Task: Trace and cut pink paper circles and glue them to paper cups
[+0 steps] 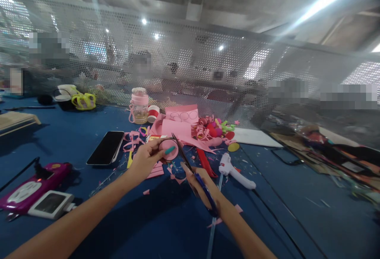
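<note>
Between thumb and fingers, my left hand (147,157) pinches a pink paper circle (170,153) with a dark outline. My right hand (202,183) is wrapped round the blue handles of a pair of scissors (185,154), whose dark blades point up and away, right beside the circle's edge. Whether the blades touch the paper I cannot tell. Behind the hands lie sheets of pink paper (177,129), and one folded sheet (184,115) has circles drawn on it. Small pink scraps (179,180) are scattered on the blue table (124,227) below.
A white glue gun (237,174) with a glue stick lies right of my hands, its cord trailing forward. To the left are a phone (106,148), a purple device (32,187) and a white device (52,204). A bottle (139,106) stands before the perforated metal screen (184,65).
</note>
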